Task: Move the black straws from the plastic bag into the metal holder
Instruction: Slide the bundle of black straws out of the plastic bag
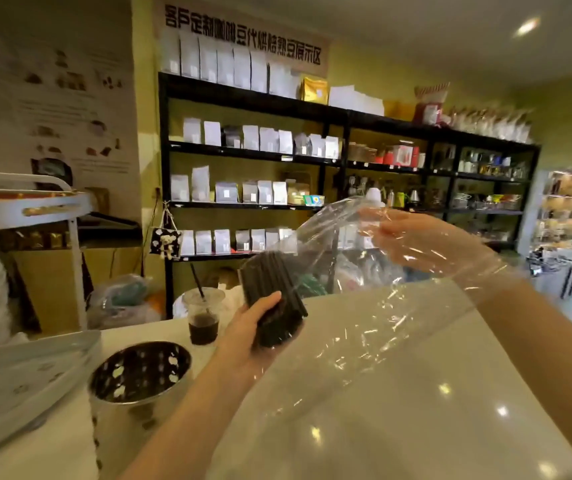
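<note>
A bundle of black straws (270, 282) is held up over the white counter, its lower end wrapped by my left hand (250, 327). The straws' upper part still sits inside a clear plastic bag (340, 244). My right hand (426, 240) is raised to the right, seen through the film, gripping the bag's far end. Loose plastic drapes down over my right forearm and the counter. The metal holder (139, 375), a shiny perforated cup, stands upright on the counter below and left of the straws. It looks empty inside.
A plastic cup of dark drink (203, 317) with a black straw stands just behind the holder. A pale tray (18, 382) lies at the left counter edge. A white cart (35, 206) and black shelves of bags (250, 150) stand beyond the counter.
</note>
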Demonstrator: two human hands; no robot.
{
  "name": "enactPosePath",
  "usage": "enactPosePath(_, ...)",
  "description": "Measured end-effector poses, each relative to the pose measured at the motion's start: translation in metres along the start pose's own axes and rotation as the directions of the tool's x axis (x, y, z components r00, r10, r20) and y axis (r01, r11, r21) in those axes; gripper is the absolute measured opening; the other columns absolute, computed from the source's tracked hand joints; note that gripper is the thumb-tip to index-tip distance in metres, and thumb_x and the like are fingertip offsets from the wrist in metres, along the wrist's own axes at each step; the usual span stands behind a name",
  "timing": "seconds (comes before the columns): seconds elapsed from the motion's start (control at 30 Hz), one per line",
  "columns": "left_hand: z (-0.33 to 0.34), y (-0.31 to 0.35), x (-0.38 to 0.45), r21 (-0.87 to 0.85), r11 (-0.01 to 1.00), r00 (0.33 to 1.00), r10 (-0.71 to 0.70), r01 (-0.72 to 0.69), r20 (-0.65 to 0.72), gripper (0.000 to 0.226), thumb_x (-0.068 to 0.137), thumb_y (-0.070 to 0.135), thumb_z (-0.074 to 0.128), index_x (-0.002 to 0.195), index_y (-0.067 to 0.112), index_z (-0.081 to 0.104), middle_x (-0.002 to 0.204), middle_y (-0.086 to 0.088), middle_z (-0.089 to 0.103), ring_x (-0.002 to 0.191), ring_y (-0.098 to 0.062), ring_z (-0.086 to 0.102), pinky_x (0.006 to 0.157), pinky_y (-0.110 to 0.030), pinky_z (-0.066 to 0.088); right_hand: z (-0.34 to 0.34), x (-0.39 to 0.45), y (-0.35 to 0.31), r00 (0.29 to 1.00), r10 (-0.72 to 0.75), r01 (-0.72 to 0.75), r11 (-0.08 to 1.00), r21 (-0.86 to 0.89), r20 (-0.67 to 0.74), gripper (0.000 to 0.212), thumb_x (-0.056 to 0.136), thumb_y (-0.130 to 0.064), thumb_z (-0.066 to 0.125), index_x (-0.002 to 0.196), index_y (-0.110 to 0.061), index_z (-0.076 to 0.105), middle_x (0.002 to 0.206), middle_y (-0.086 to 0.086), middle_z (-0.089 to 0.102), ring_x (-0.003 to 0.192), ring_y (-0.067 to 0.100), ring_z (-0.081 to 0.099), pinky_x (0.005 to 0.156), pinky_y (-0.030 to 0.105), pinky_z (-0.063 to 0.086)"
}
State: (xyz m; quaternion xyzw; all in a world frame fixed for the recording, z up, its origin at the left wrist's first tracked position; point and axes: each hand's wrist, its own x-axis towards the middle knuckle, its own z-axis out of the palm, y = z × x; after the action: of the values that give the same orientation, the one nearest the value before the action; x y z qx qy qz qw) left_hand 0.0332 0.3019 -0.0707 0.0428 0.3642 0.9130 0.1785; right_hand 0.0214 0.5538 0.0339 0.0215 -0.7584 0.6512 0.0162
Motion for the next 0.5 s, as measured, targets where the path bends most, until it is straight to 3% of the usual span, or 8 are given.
enactPosePath(0.07, -0.01, -0.018, 0.006, 0.052, 0.999, 1.0, 0.009, -0.008, -0.023, 0.07, 0.059, 0.009, 0.067, 0.125, 0.009, 0.045, 0.115, -0.022, 0.06, 0.093, -0.034, 0.062, 0.052, -0.035, 0.056, -0.01, -0.009, 0.008, 0.999, 0.035, -0.035, 0.997, -0.064, 0.007, 0.033, 0.093, -0.016, 0.047, 0.115, -0.039, 0.054, 0.135, 0.008, 0.052, 0.098, -0.014, 0.058, 0.092, 0.02, 0.047)
enactPosePath(0.13, -0.022, -0.035, 0.01, 0.132, 0.991, 0.998, 0.01, -0.003, -0.056, 0.076, 0.057, 0.01, 0.069, 0.127, 0.014, 0.042, 0.117, -0.021, 0.059, 0.095, -0.035, 0.062, 0.054, -0.037, 0.057, -0.023, -0.023, 0.035, 0.997, 0.038, -0.033, 0.996, -0.08, 0.066, 0.033, 0.092, -0.009, 0.047, 0.122, -0.022, 0.055, 0.114, 0.006, 0.063, 0.076, 0.0, 0.069, 0.064, 0.02, 0.055)
enactPosePath(0.17, -0.029, -0.041, 0.011, 0.169, 0.985, 0.997, 0.003, 0.01, -0.08, 0.078, 0.056, 0.01, 0.07, 0.128, 0.016, 0.041, 0.119, -0.019, 0.058, 0.097, -0.035, 0.062, 0.056, -0.039, 0.057, -0.026, -0.029, 0.045, 0.991, 0.103, -0.095, 0.99, -0.099, 0.081, 0.033, 0.092, -0.007, 0.047, 0.121, -0.02, 0.055, 0.106, 0.005, 0.067, 0.071, 0.004, 0.07, 0.058, 0.02, 0.055)
enactPosePath(0.33, -0.06, -0.067, 0.015, 0.411, 0.912, 0.979, 0.067, 0.019, -0.194, 0.081, 0.067, 0.008, 0.072, 0.135, 0.023, 0.031, 0.13, -0.011, 0.051, 0.104, -0.031, 0.059, 0.068, -0.039, 0.055, -0.024, -0.029, 0.105, 0.957, 0.284, -0.267, 0.942, -0.205, 0.058, 0.027, 0.092, -0.004, 0.049, 0.113, -0.018, 0.059, 0.09, 0.004, 0.075, 0.076, 0.013, 0.072, 0.059, 0.026, 0.058)
enactPosePath(0.5, -0.079, -0.077, 0.007, 0.589, 0.805, 0.959, 0.111, 0.066, -0.26, 0.08, 0.072, 0.01, 0.07, 0.137, 0.017, 0.023, 0.123, -0.007, 0.049, 0.091, -0.022, 0.057, 0.06, -0.03, 0.05, -0.007, -0.016, 0.16, 0.947, 0.321, -0.313, 0.934, -0.175, 0.018, 0.028, 0.089, -0.001, 0.054, 0.115, -0.012, 0.057, 0.092, 0.01, 0.072, 0.074, 0.018, 0.071, 0.062, 0.031, 0.06)
